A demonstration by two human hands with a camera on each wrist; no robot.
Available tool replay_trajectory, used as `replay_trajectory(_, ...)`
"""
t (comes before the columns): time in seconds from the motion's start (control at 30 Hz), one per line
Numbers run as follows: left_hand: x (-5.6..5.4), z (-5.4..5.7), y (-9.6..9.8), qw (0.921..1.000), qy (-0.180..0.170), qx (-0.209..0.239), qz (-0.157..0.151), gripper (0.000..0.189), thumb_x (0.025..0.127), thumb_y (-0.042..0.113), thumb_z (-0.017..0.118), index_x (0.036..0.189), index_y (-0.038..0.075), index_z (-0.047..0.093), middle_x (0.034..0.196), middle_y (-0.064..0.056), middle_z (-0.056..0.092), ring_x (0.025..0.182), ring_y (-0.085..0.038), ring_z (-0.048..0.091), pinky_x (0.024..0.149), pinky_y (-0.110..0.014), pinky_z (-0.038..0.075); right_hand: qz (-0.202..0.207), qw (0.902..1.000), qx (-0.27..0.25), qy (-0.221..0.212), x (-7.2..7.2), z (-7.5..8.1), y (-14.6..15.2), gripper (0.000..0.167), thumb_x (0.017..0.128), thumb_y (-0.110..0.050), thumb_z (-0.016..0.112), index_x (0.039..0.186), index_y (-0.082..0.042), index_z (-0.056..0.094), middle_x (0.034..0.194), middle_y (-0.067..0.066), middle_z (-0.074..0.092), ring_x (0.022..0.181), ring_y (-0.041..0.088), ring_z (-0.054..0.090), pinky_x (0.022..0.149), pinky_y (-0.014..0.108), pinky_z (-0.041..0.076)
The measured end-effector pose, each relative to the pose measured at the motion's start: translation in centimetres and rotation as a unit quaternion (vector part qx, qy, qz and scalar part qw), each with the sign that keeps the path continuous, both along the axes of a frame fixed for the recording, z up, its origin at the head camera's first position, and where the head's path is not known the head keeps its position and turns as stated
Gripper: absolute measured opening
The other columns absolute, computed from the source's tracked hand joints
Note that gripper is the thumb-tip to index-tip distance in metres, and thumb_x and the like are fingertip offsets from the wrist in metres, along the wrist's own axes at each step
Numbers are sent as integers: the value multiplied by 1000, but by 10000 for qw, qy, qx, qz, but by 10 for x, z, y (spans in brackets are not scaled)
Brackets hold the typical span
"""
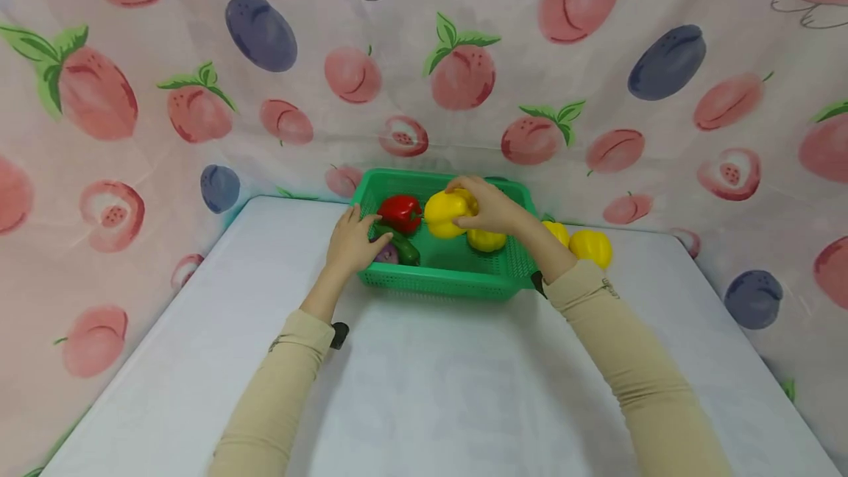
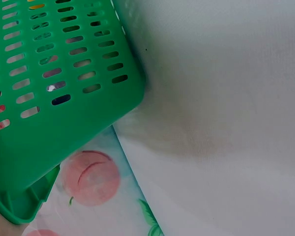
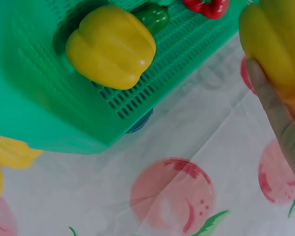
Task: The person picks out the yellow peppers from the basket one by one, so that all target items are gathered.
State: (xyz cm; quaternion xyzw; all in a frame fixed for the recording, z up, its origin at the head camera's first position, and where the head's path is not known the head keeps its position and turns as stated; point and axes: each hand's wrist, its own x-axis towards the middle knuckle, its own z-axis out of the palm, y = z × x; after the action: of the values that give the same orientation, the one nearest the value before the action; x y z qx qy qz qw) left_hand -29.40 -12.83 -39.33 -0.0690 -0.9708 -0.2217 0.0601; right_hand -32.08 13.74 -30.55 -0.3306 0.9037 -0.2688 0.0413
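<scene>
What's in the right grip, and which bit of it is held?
A yellow pepper; the right grip holds it around its right side, as the head view shows.

Basket (image 1: 437,280): ctr, far end of tbl (image 1: 430,389); cloth (image 1: 318,131) behind. L hand (image 1: 351,241): at basket's L rim.

Inside basket, L side: rear pepper (image 1: 397,212); mid pepper (image 1: 405,247) in front of it; corner item (image 1: 386,250) just L of mid pepper. Inside, R side: R pepper (image 1: 486,242).

Above basket floor, btw L group & R pepper: held pepper (image 1: 445,215), in R hand (image 1: 489,206).

On tbl, R of basket: inner pepper (image 1: 558,231), w/ outer pepper (image 1: 592,247) just to its R.
</scene>
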Motion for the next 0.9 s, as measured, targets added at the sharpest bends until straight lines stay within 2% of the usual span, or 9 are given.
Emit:
replay_trajectory(0.1,0,2,0,10000,22,14,-19,56,93,45,51,136,8,49,152,-28,21,143,-41,17,118,-51,18,-251,9985,-454,149,12,0,7,55,86,-14,66,135,-3,45,137,20,42,115,34,44,98,51,42)
replay_trajectory(0.2,1,2,0,10000,-7,41,-27,57,93,45,51,136,8,50,152,-28,21,143,-42,18,117,-52,18,-685,9934,-901,181,25,-2,14,62,85,-13,66,140,-2,40,137,22,40,111,33,44,94,49,42)
replay_trajectory(0.4,1,2,0,9999,59,65,-55,56,93,45,51,135,7,50,151,-29,23,142,-43,18,117,-53,19,-1587,9739,-1617,115,42,-10,30,66,85,-12,65,143,-1,35,137,23,38,104,31,41,83,39,41)
replay_trajectory(0.6,1,1,-1,9999,133,54,-41,55,93,43,52,134,6,51,150,-30,24,142,-43,19,117,-51,19,-2299,9549,-1877,-105,55,-23,54,65,86,-17,63,141,-1,32,146,17,35,107,31,44,76,29,44)
replay_trajectory(0.73,2,1,-1,9998,167,62,-68,55,93,43,52,133,5,51,150,-31,25,141,-44,19,117,-52,19,-2427,9484,-2035,-131,60,-30,69,61,87,-15,62,136,3,29,143,22,38,109,33,47,85,35,45)
replay_trajectory(0.9,1,1,2,9998,151,57,-84,55,93,43,52,134,6,51,150,-31,25,141,-44,20,117,-52,19,-2448,9481,-2030,-43,67,-37,84,62,86,-11,63,132,5,26,139,26,38,113,39,46,94,50,44)
